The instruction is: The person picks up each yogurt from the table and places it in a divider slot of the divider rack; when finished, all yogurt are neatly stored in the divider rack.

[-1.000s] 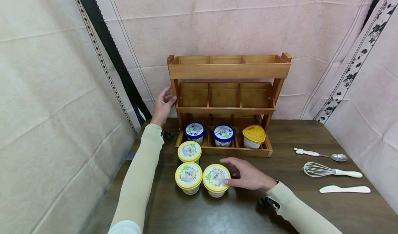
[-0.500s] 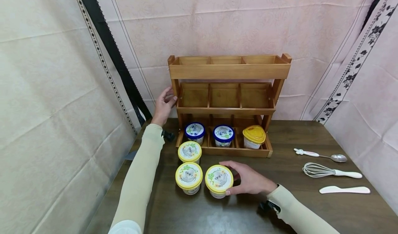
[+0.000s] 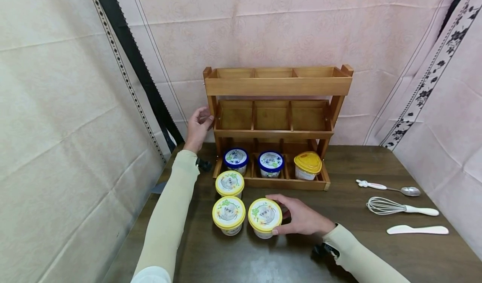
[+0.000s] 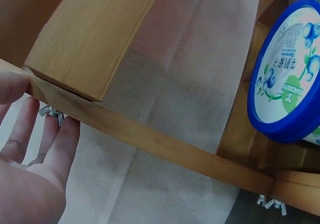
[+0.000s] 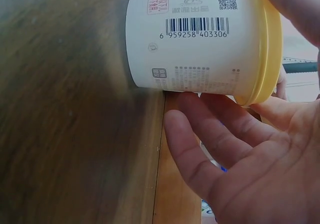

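Note:
My right hand (image 3: 301,216) holds a white tub with a yellow lid (image 3: 265,214) between thumb and fingers; whether its base touches the table, I cannot tell. In the right wrist view, the tub's barcode side (image 5: 195,43) faces the camera. Two more yellow-lidded tubs stand to its left, one nearer (image 3: 228,212) and one behind (image 3: 229,183). At the wooden three-tier rack (image 3: 278,86), my left hand (image 3: 197,128) grips the left side post (image 4: 145,136), its fingers beside a wing nut (image 4: 51,112).
The rack's bottom tier holds two blue-lidded tubs (image 3: 235,158) and a tub with a domed yellow lid (image 3: 308,162). To the right lie a spoon (image 3: 388,187), a whisk (image 3: 401,206) and a white knife (image 3: 417,229). Cloth hangs behind the table.
The right hand's hold has settled around the tub, its thumb now lower on the near side. The tub has shifted slightly right, away from its neighbour. My left hand stays on the post.

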`<state>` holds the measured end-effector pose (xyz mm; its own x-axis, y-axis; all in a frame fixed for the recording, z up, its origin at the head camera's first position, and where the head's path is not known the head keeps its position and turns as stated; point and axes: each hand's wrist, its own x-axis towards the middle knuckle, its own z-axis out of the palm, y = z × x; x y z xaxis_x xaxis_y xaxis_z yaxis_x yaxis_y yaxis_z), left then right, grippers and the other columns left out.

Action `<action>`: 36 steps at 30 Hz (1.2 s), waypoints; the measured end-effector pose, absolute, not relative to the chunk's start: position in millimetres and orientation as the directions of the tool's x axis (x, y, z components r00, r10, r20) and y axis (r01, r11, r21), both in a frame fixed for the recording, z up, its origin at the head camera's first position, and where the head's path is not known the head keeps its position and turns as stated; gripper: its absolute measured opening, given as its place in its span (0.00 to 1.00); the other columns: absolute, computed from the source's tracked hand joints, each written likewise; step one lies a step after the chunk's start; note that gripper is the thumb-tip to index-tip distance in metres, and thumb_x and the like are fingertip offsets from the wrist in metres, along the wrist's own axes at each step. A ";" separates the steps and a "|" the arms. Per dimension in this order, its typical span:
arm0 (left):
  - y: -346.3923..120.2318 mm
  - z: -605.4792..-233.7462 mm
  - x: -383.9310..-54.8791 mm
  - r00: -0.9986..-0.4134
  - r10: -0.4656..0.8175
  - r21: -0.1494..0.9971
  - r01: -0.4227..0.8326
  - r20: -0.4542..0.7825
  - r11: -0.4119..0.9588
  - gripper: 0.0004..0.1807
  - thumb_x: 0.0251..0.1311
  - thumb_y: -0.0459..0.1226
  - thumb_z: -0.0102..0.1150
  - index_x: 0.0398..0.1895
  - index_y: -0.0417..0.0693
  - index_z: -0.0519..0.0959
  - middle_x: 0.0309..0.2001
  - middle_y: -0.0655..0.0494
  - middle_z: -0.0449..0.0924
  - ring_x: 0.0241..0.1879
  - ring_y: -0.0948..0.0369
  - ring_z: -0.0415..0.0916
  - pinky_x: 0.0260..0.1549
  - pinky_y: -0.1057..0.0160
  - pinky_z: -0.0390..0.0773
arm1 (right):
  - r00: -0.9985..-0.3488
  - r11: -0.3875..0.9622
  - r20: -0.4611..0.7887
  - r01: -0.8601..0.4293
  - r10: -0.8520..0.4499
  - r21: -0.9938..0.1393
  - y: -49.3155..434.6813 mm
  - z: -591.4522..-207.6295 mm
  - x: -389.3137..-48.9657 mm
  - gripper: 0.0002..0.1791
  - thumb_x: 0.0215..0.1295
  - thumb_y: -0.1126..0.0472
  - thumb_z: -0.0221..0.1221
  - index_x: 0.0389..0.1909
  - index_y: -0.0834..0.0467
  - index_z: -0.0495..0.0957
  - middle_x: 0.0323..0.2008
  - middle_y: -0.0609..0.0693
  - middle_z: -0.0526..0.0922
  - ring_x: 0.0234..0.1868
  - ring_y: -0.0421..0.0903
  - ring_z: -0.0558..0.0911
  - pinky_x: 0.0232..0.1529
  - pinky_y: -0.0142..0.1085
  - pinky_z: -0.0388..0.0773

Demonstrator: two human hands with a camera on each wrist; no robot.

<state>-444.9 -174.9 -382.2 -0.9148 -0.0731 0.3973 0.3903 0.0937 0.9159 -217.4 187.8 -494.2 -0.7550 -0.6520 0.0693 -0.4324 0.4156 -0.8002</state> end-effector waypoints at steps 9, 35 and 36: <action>-175.0 -382.0 -444.5 -0.924 -0.057 0.923 0.370 0.377 0.103 0.20 0.76 0.38 0.62 0.68 0.57 0.77 0.62 0.50 0.77 0.65 0.51 0.77 0.65 0.47 0.81 | -0.769 0.429 0.081 -0.437 -0.634 -0.790 188.8 -497.1 -216.7 0.51 0.59 0.44 0.77 0.79 0.54 0.64 0.69 0.50 0.77 0.59 0.47 0.82 0.53 0.36 0.86; -175.5 -381.3 -445.6 -0.917 -0.071 0.919 0.387 0.392 0.073 0.21 0.74 0.37 0.63 0.68 0.55 0.78 0.59 0.51 0.78 0.62 0.50 0.78 0.66 0.43 0.79 | -0.856 0.464 0.194 -0.435 -0.479 -0.772 211.0 -457.9 -227.2 0.50 0.58 0.46 0.78 0.79 0.49 0.66 0.65 0.48 0.81 0.56 0.50 0.82 0.54 0.45 0.88; -175.4 -381.3 -445.9 -0.918 -0.073 0.920 0.386 0.391 0.072 0.21 0.74 0.37 0.63 0.68 0.55 0.78 0.59 0.52 0.78 0.62 0.50 0.78 0.66 0.43 0.79 | -0.856 0.466 0.204 -0.441 -0.475 -0.767 212.0 -455.7 -228.3 0.49 0.58 0.46 0.78 0.79 0.49 0.66 0.64 0.47 0.81 0.55 0.49 0.82 0.53 0.44 0.88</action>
<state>-445.9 -175.4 -381.3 -0.9176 -0.0731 0.3907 0.3858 0.0719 0.9198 -228.3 212.0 -455.7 -0.8559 -0.4752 0.2039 -0.4413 0.4657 -0.7670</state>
